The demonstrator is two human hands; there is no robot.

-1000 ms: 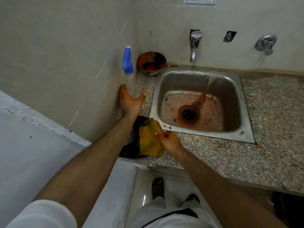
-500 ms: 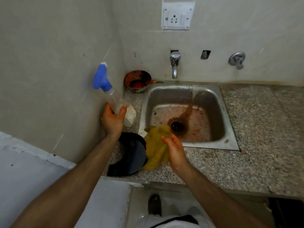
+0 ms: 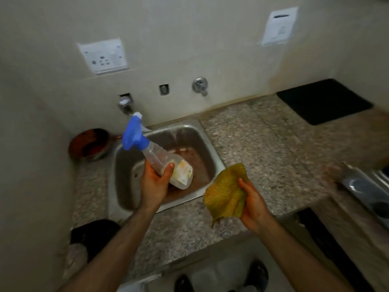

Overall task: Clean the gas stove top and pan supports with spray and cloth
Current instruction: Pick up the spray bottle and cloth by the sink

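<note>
The left hand [image 3: 154,182] is gripping the spray bottle [image 3: 162,159] around its clear body, fingers and thumb curled round it, and it is holding the bottle tilted in the air over the sink [image 3: 162,165], blue trigger head [image 3: 133,133] pointing up and to the left, base low and to the right. A pale label [image 3: 183,172] with an orange patch is showing near the base, but its writing is too blurred to read. Whether there is liquid inside, the frame is not telling. The right hand [image 3: 254,205] is holding the yellow cloth [image 3: 226,192] bunched up, thumb pressing over its right edge, and the cloth is hanging in the air above the front edge of the granite counter [image 3: 263,148], just right of the sink. The steel sink is showing reddish-brown stains across its bottom and no dishes. A round bowl [image 3: 89,145] is sitting in the corner left of the sink, smeared red inside. A tap [image 3: 125,104] is sticking out of the wall above the sink, partly behind the trigger head, and a second valve [image 3: 200,85] is sitting further right. A white socket plate [image 3: 103,56] is mounted on the wall higher up, and another white plate [image 3: 279,25] is showing further right, its markings unreadable. A black mat [image 3: 324,101] is lying on the counter at the far right by the wall. At the right edge a shiny steel stove [image 3: 366,188] is just peeking in, blurred. A dark round thing [image 3: 92,230] is lying at the counter's front left corner.
</note>
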